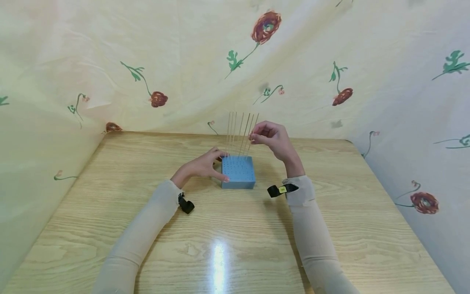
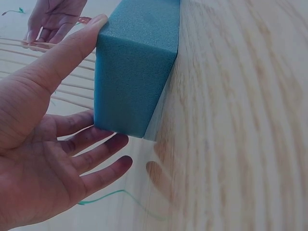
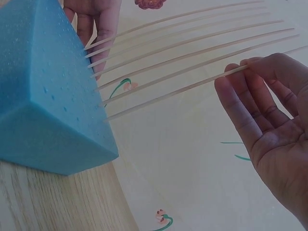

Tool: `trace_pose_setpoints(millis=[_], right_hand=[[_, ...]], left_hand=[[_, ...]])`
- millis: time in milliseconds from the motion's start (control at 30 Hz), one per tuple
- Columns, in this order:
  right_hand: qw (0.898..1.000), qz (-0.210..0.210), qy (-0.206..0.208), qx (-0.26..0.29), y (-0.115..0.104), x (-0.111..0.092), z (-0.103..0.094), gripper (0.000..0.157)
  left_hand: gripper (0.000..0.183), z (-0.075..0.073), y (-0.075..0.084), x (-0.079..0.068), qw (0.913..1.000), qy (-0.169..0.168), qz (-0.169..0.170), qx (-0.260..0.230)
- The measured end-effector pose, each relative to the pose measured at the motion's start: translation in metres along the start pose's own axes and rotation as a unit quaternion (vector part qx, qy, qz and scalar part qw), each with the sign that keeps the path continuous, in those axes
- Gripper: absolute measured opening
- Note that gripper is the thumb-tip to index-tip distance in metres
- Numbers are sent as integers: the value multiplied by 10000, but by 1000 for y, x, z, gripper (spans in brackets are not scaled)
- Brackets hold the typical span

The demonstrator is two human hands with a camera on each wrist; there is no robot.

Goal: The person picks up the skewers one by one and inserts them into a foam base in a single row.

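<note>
A blue foam block (image 1: 238, 173) with rows of small holes in its top stands on the table. Several thin wooden sticks (image 1: 240, 129) rise from its back row of holes. My left hand (image 1: 203, 165) holds the block's left side, thumb at the near edge and fingers at the far corner; the left wrist view shows some of those fingertips off the foam. Above the block's back right, my right hand (image 1: 273, 141) pinches the rightmost stick (image 3: 168, 97) between thumb and forefinger. That stick's lower end meets the foam in the right wrist view.
The wood-grain table (image 1: 176, 253) spreads around the block. A flower-patterned cloth (image 1: 198, 53) hangs behind the table and along both sides. Each wrist carries a black strap (image 1: 273, 191).
</note>
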State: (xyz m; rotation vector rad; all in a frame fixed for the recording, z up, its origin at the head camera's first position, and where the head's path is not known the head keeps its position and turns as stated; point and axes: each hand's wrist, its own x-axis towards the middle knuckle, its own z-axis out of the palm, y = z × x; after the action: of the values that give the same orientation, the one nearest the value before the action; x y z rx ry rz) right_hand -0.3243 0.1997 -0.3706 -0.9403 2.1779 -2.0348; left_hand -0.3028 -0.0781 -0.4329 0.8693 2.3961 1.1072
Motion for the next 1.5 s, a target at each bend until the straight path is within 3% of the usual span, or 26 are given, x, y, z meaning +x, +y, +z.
trace_pose_setpoints(millis=[633,900,1500], right_hand=[[10000,11,-96,-1,5,0,2,6],[9999,59,-83,-81,4,-1,2,3],[9997,8,-91,-238,3,-1,-2,7]], left_hand=[[92,0,-4,-6,10000,-12,-31,-37],[91,-2,-5,-4,9998,-84,119,-146],[89,-2,-3,0,9997,-138,65,-185]])
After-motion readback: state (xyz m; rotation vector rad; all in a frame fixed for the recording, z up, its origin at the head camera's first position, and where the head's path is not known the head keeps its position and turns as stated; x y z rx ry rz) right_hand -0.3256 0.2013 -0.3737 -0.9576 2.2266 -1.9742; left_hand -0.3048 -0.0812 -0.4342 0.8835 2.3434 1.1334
